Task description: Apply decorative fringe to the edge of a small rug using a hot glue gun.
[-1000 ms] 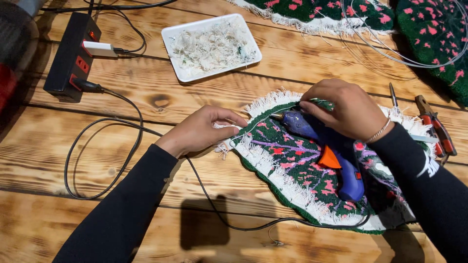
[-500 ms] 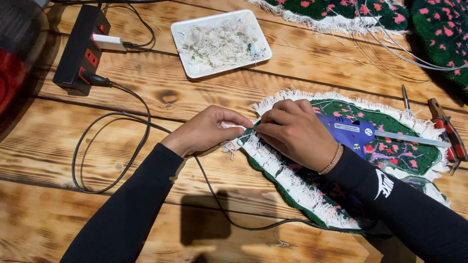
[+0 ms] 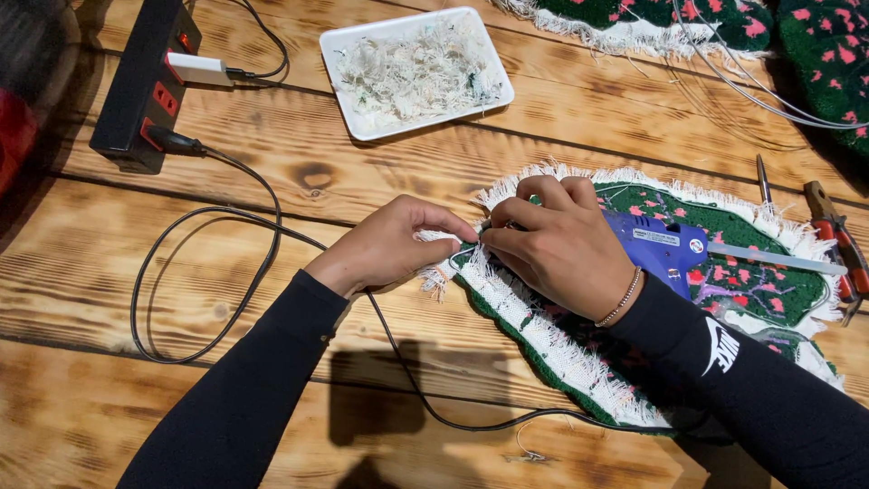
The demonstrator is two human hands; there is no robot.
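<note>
The right hand (image 3: 561, 249) is closing around the blue glue gun (image 3: 661, 249), its fingers curled tight on the handle and the nozzle end hidden under the knuckles at the left edge of the green rug piece (image 3: 724, 272). The left hand (image 3: 389, 244) is pinching the white fringe (image 3: 439, 263) of that same edge, with thumb and fingers pressed together on the threads, just beside the right hand and nearly touching it. The rug piece is lying flat on the wooden desk (image 3: 272, 398), right of the middle, with pink dots on the green face and a folded white border turned toward the person. A clear glue stick (image 3: 769, 258) is sticking out of the back of the gun toward the right. Near the right edge, pliers with red handles (image 3: 837, 240) are lying on the desk. A black cable (image 3: 208, 272) is looping across the boards to a black power strip (image 3: 145, 77) at the upper left. A white tray (image 3: 348, 109) with thread scraps is standing further back, and more green rug pieces (image 3: 715, 18) are lying along the far edge.
</note>
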